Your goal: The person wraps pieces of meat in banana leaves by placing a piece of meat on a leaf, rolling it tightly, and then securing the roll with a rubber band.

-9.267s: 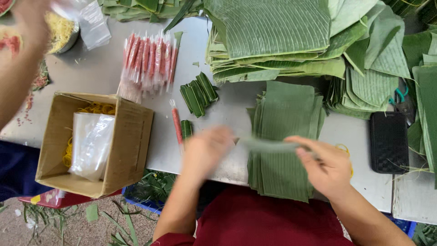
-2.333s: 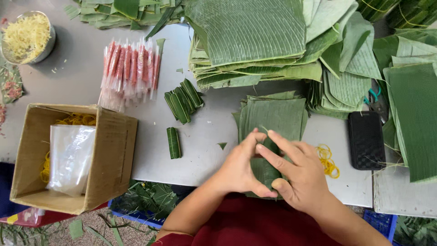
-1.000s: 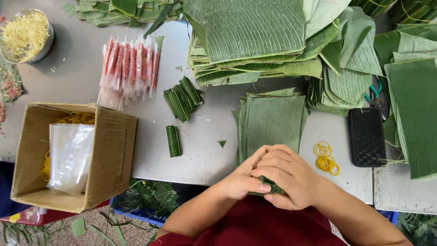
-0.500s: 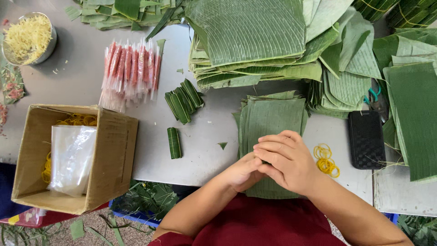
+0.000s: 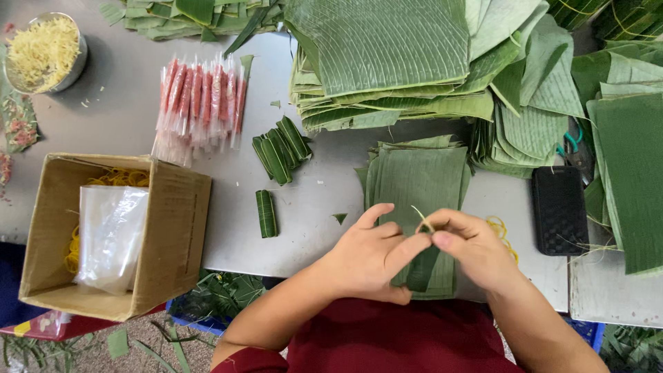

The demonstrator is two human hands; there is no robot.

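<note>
My left hand (image 5: 366, 257) and my right hand (image 5: 471, 249) meet over a stack of cut green leaf pieces (image 5: 419, 179) at the table's near edge. Together they grip a small dark green leaf roll (image 5: 420, 271) that hangs down between them. My right fingers pinch a thin pale strand at the roll's top. A single finished leaf roll (image 5: 265, 213) lies to the left. A small pile of finished rolls (image 5: 280, 148) lies beyond it.
An open cardboard box (image 5: 166, 235) with yellow rubber bands and a plastic bag stands at left. Red sticks in clear wrappers (image 5: 200, 103), a bowl of yellow shreds (image 5: 43, 50), big leaf stacks (image 5: 387, 55), loose rubber bands (image 5: 498, 228) and a black case (image 5: 558, 210) lie around.
My hands have shifted up from the table edge over the leaf stack, and the roll between them now shows with a thin strand pinched at its top.
</note>
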